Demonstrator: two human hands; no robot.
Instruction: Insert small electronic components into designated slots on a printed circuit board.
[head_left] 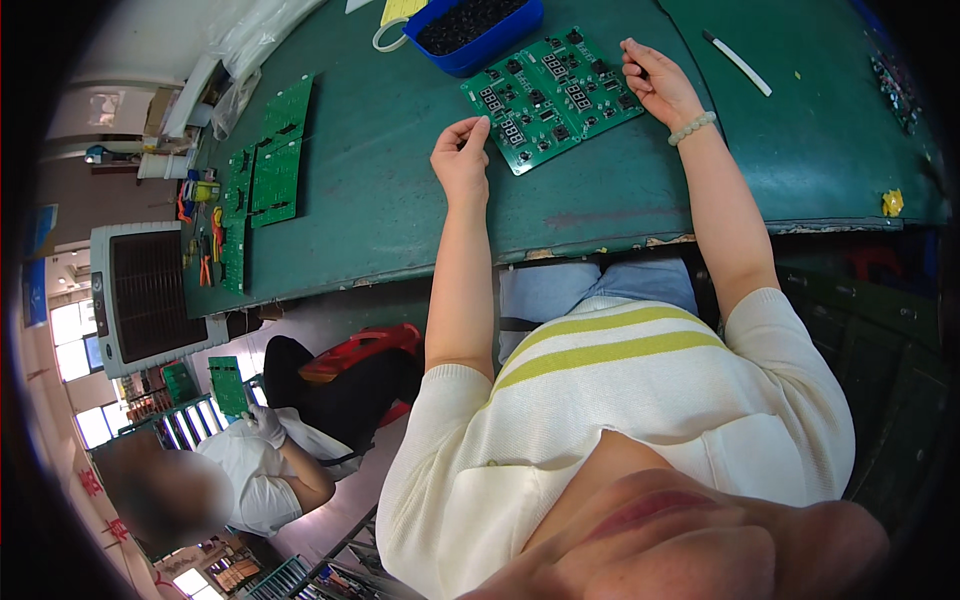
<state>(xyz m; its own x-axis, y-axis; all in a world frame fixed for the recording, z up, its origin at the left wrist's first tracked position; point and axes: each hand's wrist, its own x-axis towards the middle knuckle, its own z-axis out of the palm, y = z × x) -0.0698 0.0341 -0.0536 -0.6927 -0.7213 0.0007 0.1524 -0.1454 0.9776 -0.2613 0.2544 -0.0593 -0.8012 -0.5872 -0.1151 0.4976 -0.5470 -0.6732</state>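
A green circuit board point(560, 112) lies on the green table, carrying several digit displays and small black parts. At its left edge my left hand point(462, 160) is closed, the thumb and forefinger pinched on the board's rim. My right hand point(662, 90) is raised by the board's right corner, fingers curled together around a small dark piece that I cannot make out. Just beyond the board stands a blue bin point(455, 62) filled with small black parts.
Several green boards point(275, 170) lie at the table's left, near pliers point(205, 258). A roll of tape point(390, 35) sits beside the bin, and a white stick-like tool point(740, 65) lies at right. A gloved co-worker point(262, 425) holds a board point(228, 385) at lower left.
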